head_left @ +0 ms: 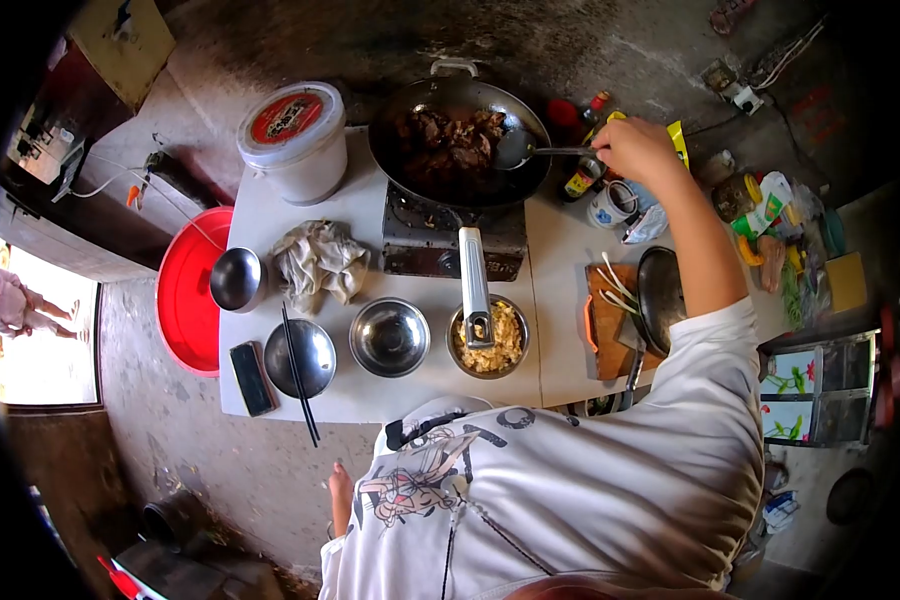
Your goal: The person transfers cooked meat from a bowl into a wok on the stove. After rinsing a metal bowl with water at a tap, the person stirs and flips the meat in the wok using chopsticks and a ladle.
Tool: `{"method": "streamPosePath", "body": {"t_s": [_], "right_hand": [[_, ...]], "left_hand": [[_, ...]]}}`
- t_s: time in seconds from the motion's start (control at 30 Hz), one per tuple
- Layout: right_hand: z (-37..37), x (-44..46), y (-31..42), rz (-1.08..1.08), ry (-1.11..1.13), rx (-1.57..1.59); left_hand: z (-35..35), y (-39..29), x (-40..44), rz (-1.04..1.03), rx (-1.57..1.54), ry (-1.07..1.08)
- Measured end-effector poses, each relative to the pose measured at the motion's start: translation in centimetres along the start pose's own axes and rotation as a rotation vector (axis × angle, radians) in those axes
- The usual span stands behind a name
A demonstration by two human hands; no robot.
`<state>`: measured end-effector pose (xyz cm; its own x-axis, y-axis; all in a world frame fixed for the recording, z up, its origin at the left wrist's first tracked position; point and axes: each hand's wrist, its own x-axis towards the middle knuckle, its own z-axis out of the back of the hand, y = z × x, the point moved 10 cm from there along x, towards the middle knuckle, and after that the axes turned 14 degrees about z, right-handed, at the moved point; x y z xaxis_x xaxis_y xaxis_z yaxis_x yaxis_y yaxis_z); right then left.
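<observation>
My right hand (634, 150) is closed around the handle of a metal spatula (516, 149). Its rounded head rests inside a black wok (459, 94), at the right side of dark brown pieces of meat (467, 143). The wok sits on a portable gas stove (420, 240), and its long white handle (473, 270) points toward me. Below the handle's end is a metal bowl of chopped yellowish food (505, 345). My left hand (341, 492) hangs low beside my body, away from the table; the fingers I can see stick out apart, with nothing visible in them.
On the left are a lidded white bucket (292, 165), a crumpled cloth (320, 262), several metal bowls (390, 337), chopsticks (299, 375) and a phone (253, 379). A red basin (182, 300) stands beyond. To the right lie a cutting board (607, 345), scallions (618, 290), a cleaver (634, 362) and sauce bottles (581, 180).
</observation>
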<state>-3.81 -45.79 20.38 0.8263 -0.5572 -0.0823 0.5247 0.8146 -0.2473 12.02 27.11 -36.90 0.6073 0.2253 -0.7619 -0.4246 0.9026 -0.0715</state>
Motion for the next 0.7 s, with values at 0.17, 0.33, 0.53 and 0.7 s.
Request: {"method": "streamPosePath", "body": {"t_s": [0.17,0.33,0.53,0.7], "right_hand": [[-1.1,1.3,-0.9,-0.060,0.068,0.047],[-2.4,2.1,-0.7,-0.101,0.162,0.058],[1.4,0.9,-1.7,-0.116,0.068,0.009],[1.2,2.4,1.0,0.015,0.019,-0.117]], "left_hand": [[-0.9,1.7,2.4,-0.045,0.076,-0.061],[-2.8,3.8,5.7,-0.082,0.171,-0.070],[-3.0,4.8,6.8,-0.068,0.167,-0.072],[-2.9,4.4,6.9,-0.061,0.172,-0.071]]}}
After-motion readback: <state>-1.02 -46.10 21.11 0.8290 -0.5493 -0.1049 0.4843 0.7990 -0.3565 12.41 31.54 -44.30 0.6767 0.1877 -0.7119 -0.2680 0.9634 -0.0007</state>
